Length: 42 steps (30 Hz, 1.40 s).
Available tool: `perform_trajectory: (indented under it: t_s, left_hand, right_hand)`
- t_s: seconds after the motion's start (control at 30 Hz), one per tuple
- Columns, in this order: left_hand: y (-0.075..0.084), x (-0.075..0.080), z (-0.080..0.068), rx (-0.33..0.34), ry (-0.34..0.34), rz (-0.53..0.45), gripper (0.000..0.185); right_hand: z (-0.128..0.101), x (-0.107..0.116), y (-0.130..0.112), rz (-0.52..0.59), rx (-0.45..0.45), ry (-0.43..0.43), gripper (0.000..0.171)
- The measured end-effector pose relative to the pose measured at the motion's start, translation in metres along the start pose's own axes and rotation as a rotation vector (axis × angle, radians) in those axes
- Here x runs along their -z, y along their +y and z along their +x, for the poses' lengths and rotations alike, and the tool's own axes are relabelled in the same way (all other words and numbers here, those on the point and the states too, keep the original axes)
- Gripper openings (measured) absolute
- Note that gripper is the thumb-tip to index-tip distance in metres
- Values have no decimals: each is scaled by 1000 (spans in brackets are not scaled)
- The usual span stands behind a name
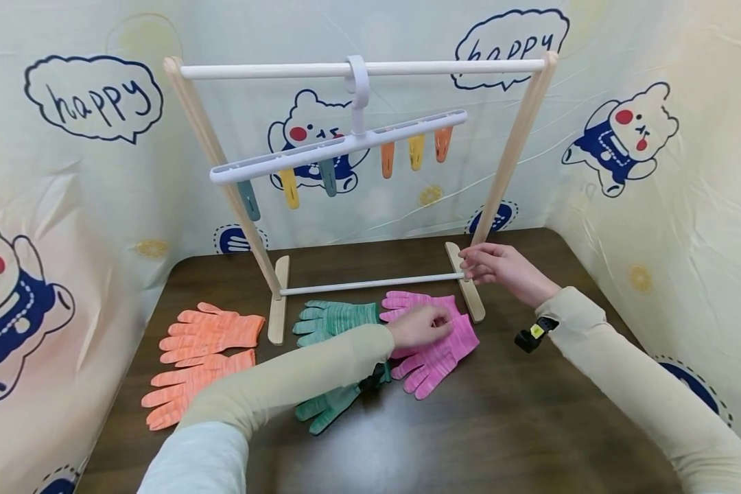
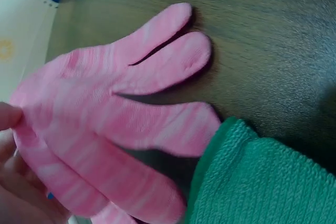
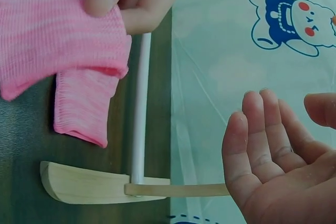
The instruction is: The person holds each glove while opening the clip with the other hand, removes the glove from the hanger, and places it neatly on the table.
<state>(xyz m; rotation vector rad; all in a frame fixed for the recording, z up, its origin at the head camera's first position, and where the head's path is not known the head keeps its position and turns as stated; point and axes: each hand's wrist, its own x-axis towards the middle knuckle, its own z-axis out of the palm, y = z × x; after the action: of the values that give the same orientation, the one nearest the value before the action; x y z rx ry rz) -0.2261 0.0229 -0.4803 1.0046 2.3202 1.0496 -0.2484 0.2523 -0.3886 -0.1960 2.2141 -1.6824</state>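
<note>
A pair of pink gloves [image 1: 432,363] lies on the right part of the table, one glove overlapping the other. My left hand [image 1: 421,326] is over them and pinches the upper glove; the right wrist view shows its thumb and fingers on the pink fabric [image 3: 63,40] near the cuff. Seen from the left wrist, the pink glove's fingers [image 2: 142,124] spread toward a green cuff [image 2: 268,182]. My right hand [image 1: 509,271] is held beside the foot of the rack's right post, its fingers loosely bent and holding nothing. Green gloves [image 1: 339,319] lie partly hidden under my left forearm.
A wooden rack with a white top bar [image 1: 265,71] stands at the back. From that bar hangs a tilted white hanger [image 1: 284,159] bearing several coloured clips [image 1: 416,152]. Orange gloves [image 1: 213,333] lie at the left, beside the rack's left foot [image 1: 278,315].
</note>
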Motion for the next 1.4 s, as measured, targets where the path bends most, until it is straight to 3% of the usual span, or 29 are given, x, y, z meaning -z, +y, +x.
perform_trajectory:
  t_s: [0.17,0.3,0.43,0.8,1.2,1.4]
  left_hand:
    - [3,-6,-1,57,33,151,10]
    - [5,-12,-2,41,46,320,18]
    - [7,-19,-4,36,44,405,19]
    - [-2,-35,-2,78,92,454,15]
    - [-2,-37,4,104,118,413,9]
    - [0,-27,2,95,150,359,11]
  right_hand:
    - [-2,-1,4,7,-13,-10,46]
    - [-3,0,6,10,-19,-15,47]
    - [-2,0,10,17,-16,-25,48]
    - [-2,-4,19,36,-34,-34,47]
    - [-4,-6,23,13,-52,-42,47]
    - [-6,-7,29,5,-40,-46,51]
